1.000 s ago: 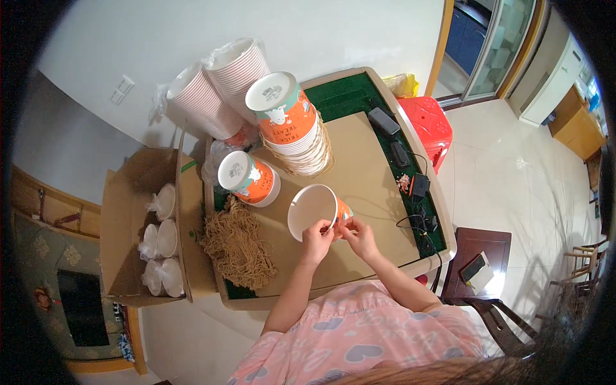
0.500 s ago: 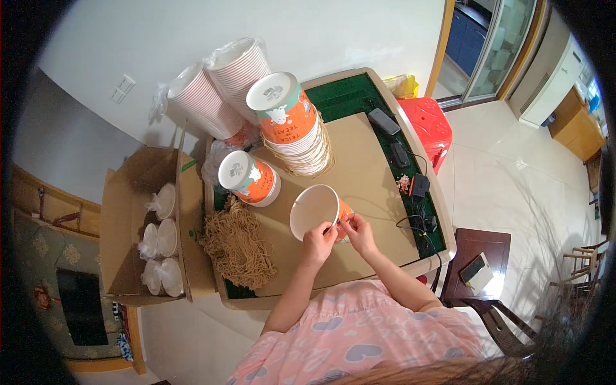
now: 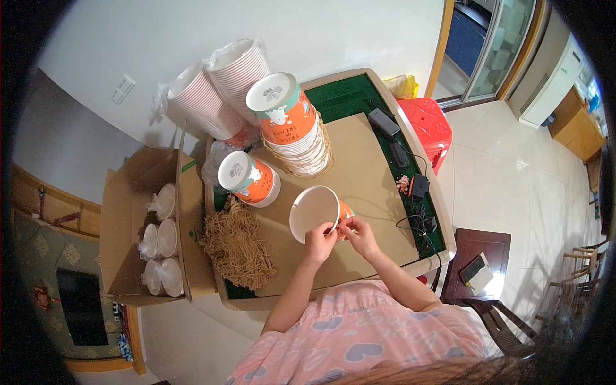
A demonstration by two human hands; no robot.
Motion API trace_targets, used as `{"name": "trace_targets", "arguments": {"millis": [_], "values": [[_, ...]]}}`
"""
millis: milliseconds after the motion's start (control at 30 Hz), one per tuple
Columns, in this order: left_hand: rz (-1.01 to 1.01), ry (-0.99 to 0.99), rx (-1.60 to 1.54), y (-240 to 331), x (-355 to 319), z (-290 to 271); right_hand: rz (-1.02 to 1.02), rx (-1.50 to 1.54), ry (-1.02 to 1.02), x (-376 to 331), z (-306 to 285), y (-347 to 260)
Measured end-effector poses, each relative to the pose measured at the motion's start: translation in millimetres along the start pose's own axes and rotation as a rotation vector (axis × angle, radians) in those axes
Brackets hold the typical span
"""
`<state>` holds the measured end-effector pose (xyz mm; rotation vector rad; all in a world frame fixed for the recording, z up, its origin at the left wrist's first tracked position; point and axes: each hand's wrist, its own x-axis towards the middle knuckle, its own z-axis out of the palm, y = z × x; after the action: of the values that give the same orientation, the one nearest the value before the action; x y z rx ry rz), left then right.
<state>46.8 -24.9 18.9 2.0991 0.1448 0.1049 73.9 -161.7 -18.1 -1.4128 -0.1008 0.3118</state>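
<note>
Tan-rimmed table by a pale wall | paper bucket nearer front edge than back | mouth up toward left edge, long axis slanting down rightward | left hand pinching rim; right hand fingertips together, grip unclear | probably rim-side finger work; next calls for steady rim

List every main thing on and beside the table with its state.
Paper cup: mouth open, at the hands
Left hand: fingertips at cup's rim
Right hand: fingertips at cup's side
Tall cup stack: nested, upside down
Short cup stack: upside down
Twine bundle: loosely heaped
Cardboard box: open, holding bagged cups
</note>
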Motion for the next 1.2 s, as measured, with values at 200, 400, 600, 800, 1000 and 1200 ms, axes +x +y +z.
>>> {"name": "trace_targets", "arguments": {"millis": [200, 400, 600, 800, 1000, 1200], "values": [[0.007, -0.020, -0.012, 4.0, 0.2, -1.6, -0.068, -0.112, 0.102, -0.8, -2.1, -1.6], [0.024, -0.025, -0.030, 4.1, 1.2, -2.3, -0.057, -0.118, 0.033, -3.7, 1.5, -2.9], [0.003, -0.029, -0.033, 11.9, 0.1, -6.0, -0.025, -0.123, 0.018, -2.1, 0.3, -5.7], [-0.018, -0.067, -0.044, 19.9, -0.5, -8.0, -0.004, -0.164, -0.034, 2.5, -5.5, 3.7], [-0.018, -0.144, -0.147, 9.1, -0.3, -4.4, 0.018, -0.139, -0.080, 3.5, -8.2, 4.4], [-0.028, -0.147, -0.190, -21.0, 2.8, 3.7, 0.136, -0.111, -0.078, -0.2, -10.0, 6.6]]}}
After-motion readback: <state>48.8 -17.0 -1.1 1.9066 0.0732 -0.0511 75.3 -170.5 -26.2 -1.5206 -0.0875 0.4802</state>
